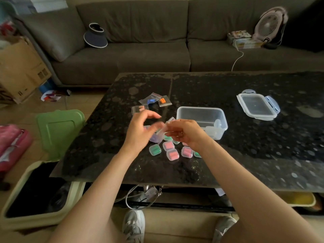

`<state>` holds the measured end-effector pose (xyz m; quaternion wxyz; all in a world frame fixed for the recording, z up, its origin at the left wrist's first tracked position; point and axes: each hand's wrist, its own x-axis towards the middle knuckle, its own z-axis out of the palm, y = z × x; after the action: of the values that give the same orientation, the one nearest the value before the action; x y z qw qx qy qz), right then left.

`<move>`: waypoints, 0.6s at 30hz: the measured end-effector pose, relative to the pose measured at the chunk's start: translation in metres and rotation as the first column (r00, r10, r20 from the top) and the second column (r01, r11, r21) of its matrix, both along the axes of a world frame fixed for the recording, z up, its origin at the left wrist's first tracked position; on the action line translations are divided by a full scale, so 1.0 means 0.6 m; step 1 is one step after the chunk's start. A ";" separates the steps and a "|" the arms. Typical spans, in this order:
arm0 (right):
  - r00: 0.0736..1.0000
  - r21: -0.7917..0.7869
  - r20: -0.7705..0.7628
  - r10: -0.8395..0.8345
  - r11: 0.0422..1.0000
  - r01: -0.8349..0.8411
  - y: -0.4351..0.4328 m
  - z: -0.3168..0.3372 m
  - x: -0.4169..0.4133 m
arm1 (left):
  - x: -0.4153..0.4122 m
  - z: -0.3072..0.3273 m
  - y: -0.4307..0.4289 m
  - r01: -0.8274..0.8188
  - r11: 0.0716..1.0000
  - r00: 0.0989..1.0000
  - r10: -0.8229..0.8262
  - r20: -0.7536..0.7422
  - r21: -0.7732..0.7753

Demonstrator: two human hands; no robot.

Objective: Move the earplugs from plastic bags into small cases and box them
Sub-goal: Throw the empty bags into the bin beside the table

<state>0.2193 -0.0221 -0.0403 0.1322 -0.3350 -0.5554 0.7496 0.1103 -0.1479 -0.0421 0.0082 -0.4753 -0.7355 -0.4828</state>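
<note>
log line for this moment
right hand: pinches bag | left hand: at bag, grip blurred | filled cases: on table | box: open, lid aside

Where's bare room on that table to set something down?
Bare: the table strip nearer than the cases, and the right side around the lid. Crowded: from the bags to the box, where the left hand and right hand work.

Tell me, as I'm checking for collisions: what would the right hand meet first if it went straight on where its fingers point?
The right hand, pinching a clear plastic item, points left; it would probably meet the left hand first.
</note>
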 end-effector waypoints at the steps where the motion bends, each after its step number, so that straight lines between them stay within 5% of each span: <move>1: 1.000 -0.008 0.016 -0.004 1.000 0.005 0.000 0.001 -0.001 | 0.004 0.000 0.001 0.050 0.996 0.996 -0.055 -0.065 -0.073; 4: 0.998 -0.048 0.050 -0.038 0.998 0.040 0.003 -0.001 -0.005 | 0.006 -0.013 0.007 0.031 0.974 0.978 -0.076 -0.195 -0.224; 10: 0.998 -0.048 0.068 -0.008 0.999 0.011 0.003 -0.005 -0.007 | -0.011 -0.014 0.001 -0.036 0.997 0.968 0.018 -0.251 -0.069; 14: 0.997 0.170 0.071 -0.038 0.985 0.025 -0.011 0.003 -0.008 | -0.013 -0.009 -0.002 -0.046 0.998 0.996 0.044 -0.079 -0.033; 18: 0.996 0.497 -0.077 -0.039 0.865 0.072 -0.021 0.001 -0.012 | -0.014 0.005 -0.008 0.015 0.999 0.960 -0.001 0.281 -0.047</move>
<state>0.2121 -0.0344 -0.0396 0.2536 -0.2813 -0.7158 0.5867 0.1020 -0.1527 -0.0389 -0.1098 -0.4050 -0.7387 -0.5275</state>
